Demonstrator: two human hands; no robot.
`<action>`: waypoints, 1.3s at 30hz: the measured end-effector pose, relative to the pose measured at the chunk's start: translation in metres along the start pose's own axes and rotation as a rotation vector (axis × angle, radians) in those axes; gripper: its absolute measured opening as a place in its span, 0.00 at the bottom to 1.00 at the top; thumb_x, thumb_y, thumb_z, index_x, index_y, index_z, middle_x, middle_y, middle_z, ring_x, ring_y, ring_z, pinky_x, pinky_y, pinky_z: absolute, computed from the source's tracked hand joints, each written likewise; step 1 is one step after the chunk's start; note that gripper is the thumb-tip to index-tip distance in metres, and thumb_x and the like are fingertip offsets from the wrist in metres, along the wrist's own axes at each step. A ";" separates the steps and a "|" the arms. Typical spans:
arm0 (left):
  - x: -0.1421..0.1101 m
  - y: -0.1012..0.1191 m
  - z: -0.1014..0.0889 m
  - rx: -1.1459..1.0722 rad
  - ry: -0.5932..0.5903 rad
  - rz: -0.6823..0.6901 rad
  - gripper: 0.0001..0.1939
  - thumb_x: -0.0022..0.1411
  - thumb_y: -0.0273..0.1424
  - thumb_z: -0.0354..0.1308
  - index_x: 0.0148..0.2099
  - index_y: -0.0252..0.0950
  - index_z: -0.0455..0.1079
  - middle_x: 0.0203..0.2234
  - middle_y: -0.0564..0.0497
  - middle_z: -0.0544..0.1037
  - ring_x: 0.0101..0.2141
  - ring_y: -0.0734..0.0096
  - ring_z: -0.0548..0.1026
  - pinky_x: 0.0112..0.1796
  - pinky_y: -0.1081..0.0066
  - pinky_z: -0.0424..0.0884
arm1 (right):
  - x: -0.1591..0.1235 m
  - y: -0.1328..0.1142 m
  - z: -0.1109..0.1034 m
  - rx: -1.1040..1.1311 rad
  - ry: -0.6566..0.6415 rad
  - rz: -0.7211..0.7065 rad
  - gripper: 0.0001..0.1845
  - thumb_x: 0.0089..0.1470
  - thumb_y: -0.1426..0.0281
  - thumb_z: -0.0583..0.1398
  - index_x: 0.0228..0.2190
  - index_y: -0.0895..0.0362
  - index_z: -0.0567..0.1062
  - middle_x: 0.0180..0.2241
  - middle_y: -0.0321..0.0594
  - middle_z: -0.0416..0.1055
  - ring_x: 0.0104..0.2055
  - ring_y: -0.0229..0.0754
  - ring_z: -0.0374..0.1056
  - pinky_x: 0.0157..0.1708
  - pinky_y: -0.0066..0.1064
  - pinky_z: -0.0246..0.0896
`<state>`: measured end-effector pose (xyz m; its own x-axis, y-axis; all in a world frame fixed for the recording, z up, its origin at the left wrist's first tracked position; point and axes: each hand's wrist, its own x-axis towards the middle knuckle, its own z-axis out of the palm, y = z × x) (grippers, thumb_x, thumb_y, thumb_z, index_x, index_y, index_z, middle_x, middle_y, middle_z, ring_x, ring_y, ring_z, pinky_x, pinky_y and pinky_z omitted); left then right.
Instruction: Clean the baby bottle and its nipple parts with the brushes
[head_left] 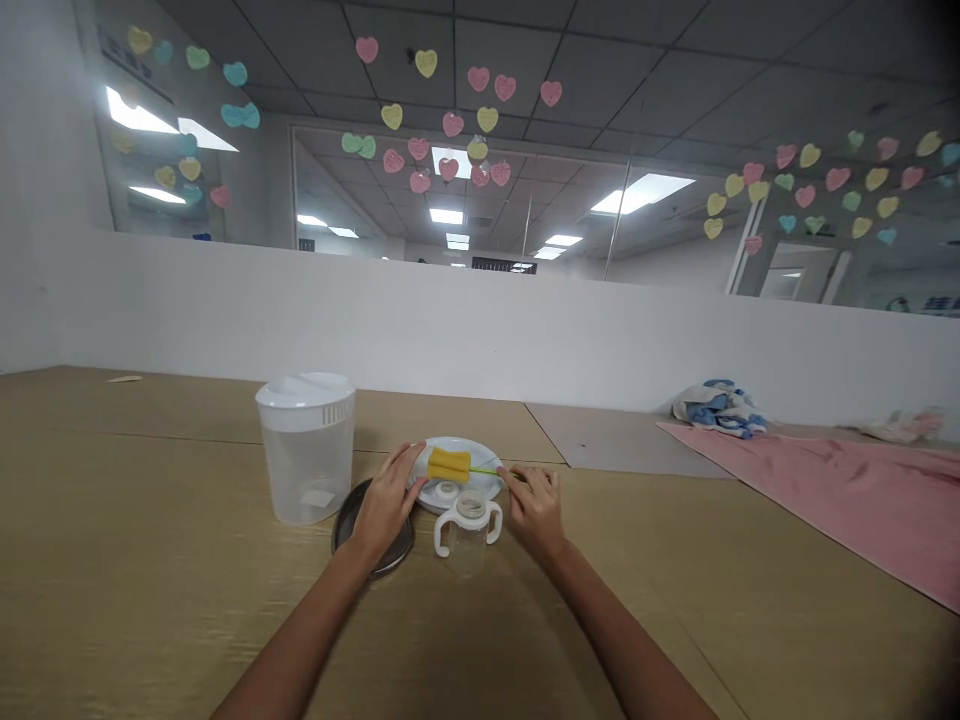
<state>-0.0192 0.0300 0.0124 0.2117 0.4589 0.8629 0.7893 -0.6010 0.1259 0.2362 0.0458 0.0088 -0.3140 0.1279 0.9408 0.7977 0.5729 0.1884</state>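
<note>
The right hand (534, 510) pinches the thin green stem of a sponge bottle brush (448, 465), holding its yellow head over a white plate (480, 447), while the half-open left hand (386, 503) curves at the plate's rim just beside the sponge. A white ring (447, 490) lies on the plate, a two-handled clear cup (469, 540) stands at its near edge (no liquid visible), and a lidded plastic pitcher (306, 470) waits on the tabletop (150, 520) beside a dark round metal lid (373, 530).

white partition wall (480, 330) | glass pane (525, 200) with paper hearts (426, 63) | tiled ceiling (750, 60)
</note>
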 end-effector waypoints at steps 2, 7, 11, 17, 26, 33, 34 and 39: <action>0.000 -0.001 0.000 0.008 0.020 0.035 0.22 0.64 0.34 0.47 0.60 0.40 0.53 0.51 0.46 0.70 0.54 0.64 0.65 0.52 0.62 0.65 | 0.002 0.000 -0.002 0.008 0.020 -0.030 0.19 0.51 0.83 0.51 0.39 0.56 0.75 0.33 0.42 0.72 0.34 0.37 0.64 0.36 0.33 0.48; 0.000 0.000 0.000 0.013 0.008 0.074 0.24 0.64 0.29 0.47 0.61 0.39 0.52 0.52 0.46 0.69 0.55 0.64 0.63 0.53 0.60 0.65 | 0.009 -0.005 -0.009 0.023 0.060 -0.151 0.18 0.51 0.83 0.52 0.39 0.56 0.75 0.32 0.42 0.72 0.33 0.37 0.64 0.36 0.33 0.48; -0.002 0.004 -0.001 0.000 -0.055 0.135 0.25 0.63 0.25 0.44 0.63 0.39 0.50 0.55 0.46 0.66 0.56 0.65 0.62 0.54 0.60 0.64 | 0.012 -0.007 -0.010 0.030 0.051 -0.145 0.18 0.52 0.83 0.52 0.40 0.55 0.75 0.32 0.42 0.71 0.33 0.38 0.65 0.36 0.32 0.49; -0.001 0.013 -0.004 -0.069 0.010 0.058 0.23 0.64 0.31 0.48 0.60 0.38 0.52 0.52 0.44 0.68 0.52 0.64 0.67 0.50 0.63 0.67 | 0.006 -0.003 -0.007 0.024 0.030 -0.095 0.20 0.54 0.82 0.50 0.41 0.54 0.75 0.34 0.43 0.71 0.36 0.38 0.66 0.37 0.32 0.50; -0.009 0.004 0.004 -0.239 0.073 -0.280 0.17 0.66 0.39 0.40 0.53 0.35 0.55 0.41 0.44 0.74 0.38 0.67 0.75 0.38 0.67 0.73 | 0.002 -0.010 -0.008 0.058 -0.008 -0.128 0.17 0.54 0.78 0.54 0.42 0.51 0.75 0.36 0.42 0.72 0.36 0.38 0.66 0.38 0.32 0.49; -0.003 -0.006 -0.004 0.060 0.320 -0.172 0.18 0.62 0.35 0.49 0.53 0.34 0.57 0.48 0.40 0.66 0.51 0.59 0.65 0.50 0.57 0.63 | 0.002 0.000 -0.004 0.024 0.066 0.073 0.21 0.53 0.82 0.51 0.42 0.53 0.75 0.35 0.42 0.72 0.37 0.38 0.67 0.38 0.32 0.50; -0.003 -0.008 -0.006 0.087 0.347 -0.220 0.17 0.61 0.35 0.50 0.51 0.33 0.58 0.47 0.39 0.66 0.51 0.57 0.64 0.50 0.57 0.63 | 0.001 0.001 -0.003 0.020 0.071 0.093 0.20 0.53 0.82 0.51 0.41 0.53 0.75 0.35 0.42 0.72 0.37 0.38 0.66 0.38 0.32 0.50; -0.006 -0.016 -0.011 0.072 0.277 -0.385 0.14 0.59 0.32 0.47 0.47 0.35 0.60 0.41 0.43 0.69 0.45 0.57 0.68 0.45 0.58 0.65 | -0.005 0.008 0.001 -0.001 0.037 0.141 0.19 0.51 0.82 0.52 0.39 0.54 0.76 0.34 0.41 0.72 0.37 0.38 0.65 0.38 0.33 0.49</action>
<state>-0.0389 0.0296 0.0111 -0.2578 0.4417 0.8593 0.8199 -0.3705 0.4364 0.2440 0.0502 0.0056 -0.1792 0.1771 0.9677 0.8331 0.5505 0.0536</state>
